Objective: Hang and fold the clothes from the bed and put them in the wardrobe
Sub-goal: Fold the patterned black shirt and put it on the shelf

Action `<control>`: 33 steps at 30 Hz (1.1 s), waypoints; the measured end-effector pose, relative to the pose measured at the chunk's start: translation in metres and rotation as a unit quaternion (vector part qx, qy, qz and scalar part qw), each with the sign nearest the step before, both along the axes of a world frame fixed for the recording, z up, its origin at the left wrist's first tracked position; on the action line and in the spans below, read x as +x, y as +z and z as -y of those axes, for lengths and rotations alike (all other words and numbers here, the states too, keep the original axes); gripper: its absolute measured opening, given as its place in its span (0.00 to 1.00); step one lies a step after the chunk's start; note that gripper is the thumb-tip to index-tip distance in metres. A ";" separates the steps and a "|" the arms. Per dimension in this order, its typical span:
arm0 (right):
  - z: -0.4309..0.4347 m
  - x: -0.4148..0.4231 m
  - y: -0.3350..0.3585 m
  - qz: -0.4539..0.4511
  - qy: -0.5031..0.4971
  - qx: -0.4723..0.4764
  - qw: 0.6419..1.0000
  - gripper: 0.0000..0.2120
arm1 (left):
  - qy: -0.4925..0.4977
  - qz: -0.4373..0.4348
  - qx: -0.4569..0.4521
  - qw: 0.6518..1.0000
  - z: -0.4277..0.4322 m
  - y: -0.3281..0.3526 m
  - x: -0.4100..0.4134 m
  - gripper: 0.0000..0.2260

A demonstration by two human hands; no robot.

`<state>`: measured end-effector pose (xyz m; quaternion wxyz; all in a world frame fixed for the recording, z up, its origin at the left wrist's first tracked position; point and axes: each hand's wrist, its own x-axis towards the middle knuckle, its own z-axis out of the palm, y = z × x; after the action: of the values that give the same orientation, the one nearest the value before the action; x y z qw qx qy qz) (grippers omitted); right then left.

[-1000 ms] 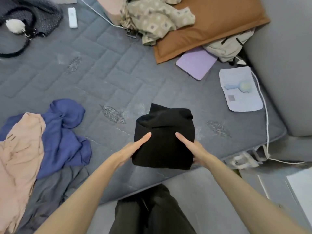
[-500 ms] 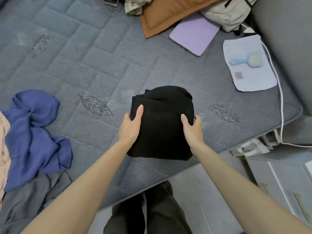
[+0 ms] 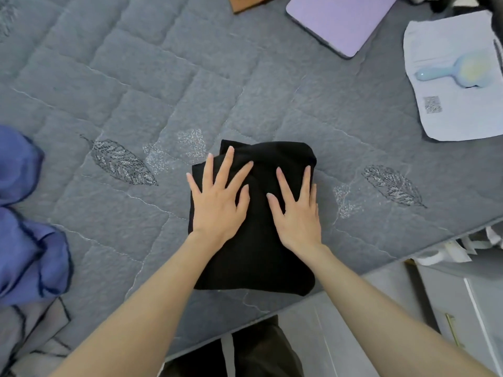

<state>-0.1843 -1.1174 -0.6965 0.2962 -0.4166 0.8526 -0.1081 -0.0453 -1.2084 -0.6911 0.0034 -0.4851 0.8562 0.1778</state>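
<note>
Bare quilted bed lying open around black garment — blue clothes crowding left, purple tablet and hairbrush sitting far right.

The grey quilted bed carries a folded black garment; blue garment; purple case; pale sheet.

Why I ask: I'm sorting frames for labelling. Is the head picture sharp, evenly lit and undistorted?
Head view: soft, even light, no glare; the left hand and right hand, flat on the folded black garment, are sharp; the blue garment and hairbrush near the edges are smeared; quilt lines on the bed bow, wide-angle.
</note>
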 end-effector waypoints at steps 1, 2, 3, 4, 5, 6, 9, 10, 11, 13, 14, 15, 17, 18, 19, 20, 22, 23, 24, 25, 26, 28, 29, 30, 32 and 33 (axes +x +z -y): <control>0.001 0.000 -0.005 -0.003 0.000 -0.002 1.000 0.26 | 0.007 -0.009 0.008 1.000 0.001 -0.005 0.000 0.21; 0.001 0.001 -0.010 -0.009 0.002 -0.005 1.000 0.26 | 0.013 -0.017 0.014 1.000 0.001 -0.010 0.000 0.21; 0.001 0.001 -0.013 -0.013 0.003 -0.008 1.000 0.26 | 0.018 -0.026 0.018 0.999 0.001 -0.013 0.000 0.21; 0.001 0.000 -0.014 -0.011 0.005 -0.010 1.000 0.26 | 0.022 -0.033 0.022 0.999 0.001 -0.014 0.001 0.21; 0.002 0.000 -0.014 -0.006 0.006 -0.011 1.000 0.26 | 0.026 -0.040 0.027 0.998 0.002 -0.014 0.001 0.21; 0.002 -0.001 -0.013 0.000 0.007 -0.013 1.000 0.26 | 0.031 -0.049 0.034 0.998 0.002 -0.013 0.001 0.21; 0.000 -0.004 -0.003 0.017 0.009 -0.031 0.999 0.26 | 0.051 -0.090 0.047 0.994 0.000 -0.006 0.004 0.20; -0.002 -0.005 0.002 0.024 0.007 -0.043 0.999 0.26 | 0.059 -0.111 0.049 0.991 -0.002 -0.003 0.007 0.20; -0.006 -0.004 0.007 0.034 0.000 -0.053 0.998 0.26 | 0.073 -0.134 0.057 0.987 -0.006 0.002 0.011 0.21; -0.015 0.000 0.017 0.061 -0.033 -0.057 0.996 0.27 | 0.134 -0.179 0.109 0.968 -0.016 0.012 0.020 0.24; -0.020 0.003 0.021 0.077 -0.059 -0.052 0.994 0.28 | 0.182 -0.196 0.150 0.952 -0.021 0.018 0.025 0.26; -0.025 0.007 0.025 0.092 -0.084 -0.044 0.991 0.29 | 0.231 -0.203 0.190 0.932 -0.027 0.022 0.030 0.29; -0.031 0.012 0.029 0.120 -0.123 -0.025 0.985 0.30 | 0.291 -0.193 0.237 0.907 -0.036 0.028 0.036 0.32; -0.032 0.013 0.030 0.132 -0.135 -0.019 0.982 0.31 | 0.297 -0.187 0.244 0.904 -0.038 0.028 0.037 0.33; -0.031 0.013 0.030 0.141 -0.142 -0.018 0.980 0.31 | 0.296 -0.182 0.246 0.905 -0.039 0.027 0.038 0.33; -0.030 0.011 0.029 0.147 -0.145 -0.020 0.978 0.32 | 0.293 -0.178 0.246 0.907 -0.037 0.025 0.038 0.34; -0.028 0.009 0.027 0.144 -0.133 -0.028 0.980 0.32 | 0.288 -0.176 0.247 0.908 -0.033 0.022 0.037 0.34; -0.027 0.007 0.026 0.138 -0.121 -0.032 0.982 0.33 | 0.285 -0.177 0.250 0.908 -0.032 0.021 0.037 0.34; -0.028 0.007 0.025 0.137 -0.115 -0.035 0.983 0.33 | 0.284 -0.179 0.253 0.907 -0.031 0.021 0.037 0.34; -0.028 0.006 0.027 0.141 -0.115 -0.038 0.983 0.33 | 0.286 -0.184 0.256 0.905 -0.030 0.022 0.038 0.34; -0.029 0.006 0.029 0.147 -0.122 -0.044 0.981 0.33 | 0.287 -0.190 0.257 0.903 -0.031 0.025 0.038 0.34; -0.030 0.006 0.039 0.161 -0.146 -0.061 0.974 0.34 | 0.285 -0.203 0.259 0.900 -0.031 0.035 0.038 0.34; -0.030 0.006 0.046 0.165 -0.157 -0.070 0.971 0.34 | 0.284 -0.212 0.262 0.898 -0.032 0.041 0.039 0.34; -0.032 0.006 0.053 0.167 -0.164 -0.078 0.969 0.34 | 0.283 -0.222 0.265 0.895 -0.032 0.048 0.039 0.34; -0.038 0.006 0.070 0.164 -0.176 -0.097 0.966 0.35 | 0.272 -0.237 0.272 0.892 -0.034 0.065 0.041 0.34; -0.042 0.007 0.079 0.162 -0.181 -0.109 0.964 0.35 | 0.263 -0.242 0.275 0.893 -0.035 0.075 0.042 0.34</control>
<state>-0.1771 -1.0751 -0.6172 0.3586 -0.2623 0.8373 -0.3186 -0.0037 -1.1734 -0.6159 -0.1175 -0.6146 0.5883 0.5122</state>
